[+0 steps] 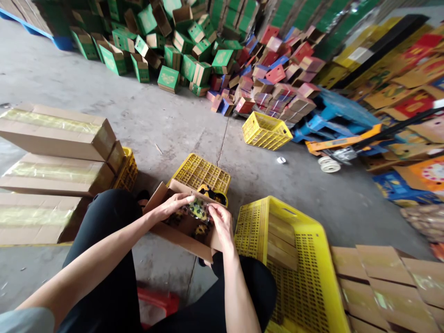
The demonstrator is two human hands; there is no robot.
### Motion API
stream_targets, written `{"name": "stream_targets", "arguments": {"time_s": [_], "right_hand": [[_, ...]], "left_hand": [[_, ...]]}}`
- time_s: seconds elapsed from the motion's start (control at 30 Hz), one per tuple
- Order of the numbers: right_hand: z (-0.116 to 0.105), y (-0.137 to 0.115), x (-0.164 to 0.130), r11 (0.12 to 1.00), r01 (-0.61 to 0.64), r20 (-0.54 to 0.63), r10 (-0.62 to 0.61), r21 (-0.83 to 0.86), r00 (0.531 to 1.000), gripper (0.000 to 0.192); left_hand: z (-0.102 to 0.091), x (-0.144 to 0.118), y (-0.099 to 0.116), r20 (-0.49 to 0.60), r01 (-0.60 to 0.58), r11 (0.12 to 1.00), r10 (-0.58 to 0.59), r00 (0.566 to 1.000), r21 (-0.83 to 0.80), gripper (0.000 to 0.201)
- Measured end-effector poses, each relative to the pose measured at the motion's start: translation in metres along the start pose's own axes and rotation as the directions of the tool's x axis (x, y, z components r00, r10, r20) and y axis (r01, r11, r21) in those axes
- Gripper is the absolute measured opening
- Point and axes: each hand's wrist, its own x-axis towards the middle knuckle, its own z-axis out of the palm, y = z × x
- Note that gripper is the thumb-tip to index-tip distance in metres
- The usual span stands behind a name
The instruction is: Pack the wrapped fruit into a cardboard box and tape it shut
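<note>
A clear plastic packet (199,209) with green-yellow and dark contents is held between my two hands. My left hand (171,206) pinches its left side, and my right hand (222,225) grips the right edge. Under them an open cardboard box (183,241) sits between my knees, its flaps spread. More dark and yellowish pieces lie inside the box, partly hidden by my hands. Just behind the box, on an upturned yellow crate (204,172), rests a yellow and black object (219,196) whose kind I cannot make out.
Taped cartons (52,169) are stacked at left. A large yellow crate (312,277) holding flat cardboard stands at right, beside more cartons (385,263). Farther off are a small yellow crate (265,132), an orange pallet jack (347,141), blue pallets (340,111) and heaped green boxes (169,76).
</note>
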Motion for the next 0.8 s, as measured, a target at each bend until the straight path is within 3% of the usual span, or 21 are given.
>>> {"name": "stream_targets", "arguments": {"time_s": [0.17, 0.27, 0.37, 0.53, 0.8], "right_hand": [[0.0, -0.006, -0.002, 1.0, 0.008, 0.024, -0.009, 0.019, 1.0, 0.041], [0.001, -0.013, -0.006, 0.996, -0.004, 0.147, -0.01, 0.089, 0.989, 0.053], [0.004, -0.019, -0.009, 0.995, 0.019, 0.264, -0.044, 0.097, 0.963, 0.049], [0.006, -0.02, -0.01, 0.997, 0.036, 0.248, -0.053, 0.072, 0.967, 0.049], [0.006, -0.013, -0.008, 0.965, -0.146, 0.27, 0.084, 0.219, 0.959, 0.051]], "left_hand": [[0.002, -0.003, -0.001, -0.026, 0.028, 1.0, -0.028, 0.999, 0.001, 0.066], [0.002, -0.002, -0.002, -0.074, 0.078, 0.995, -0.082, 0.994, -0.053, 0.07], [0.001, -0.002, -0.002, -0.122, 0.088, 0.992, -0.099, 0.988, -0.093, 0.073], [-0.001, 0.0, -0.004, -0.114, 0.099, 0.992, -0.107, 0.988, -0.075, 0.075], [-0.006, 0.007, -0.011, -0.073, 0.214, 0.973, -0.22, 0.973, -0.087, 0.083]]}}
